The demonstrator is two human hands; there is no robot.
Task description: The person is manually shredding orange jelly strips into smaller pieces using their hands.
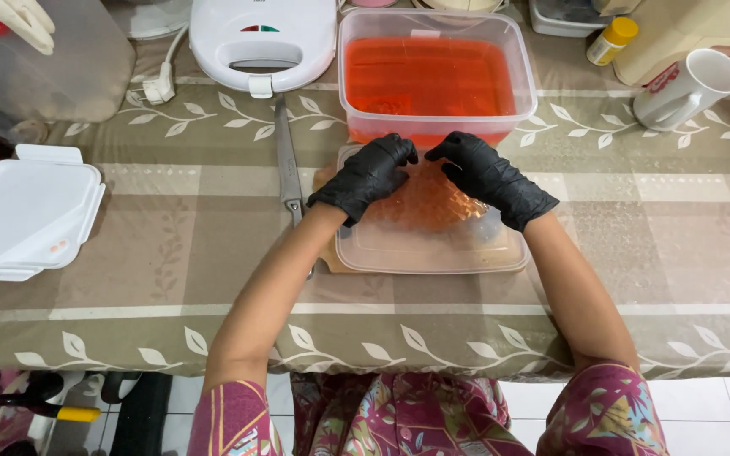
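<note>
Head view: an orange, bumpy, translucent mass [429, 203] is seen lying on a clear plastic lid [433, 249], which rests on a wooden board on the table [661, 245], just in front of the clear tub [437, 72] of red-orange liquid. The mass is judged soft, wet and slippery, light, and easily torn; it would best be taken from both sides, low down, with spread fingers rather than pinched.

The left hand [367, 176] and the right hand [487, 177], both black-gloved, are laid on the far edge of the mass, fingers curled down and fingertips nearly meeting; whether it is actually gripped cannot be told. Both forearms are angled inward from the near table edge. A long knife [287, 160] lies left of the lid.
</note>
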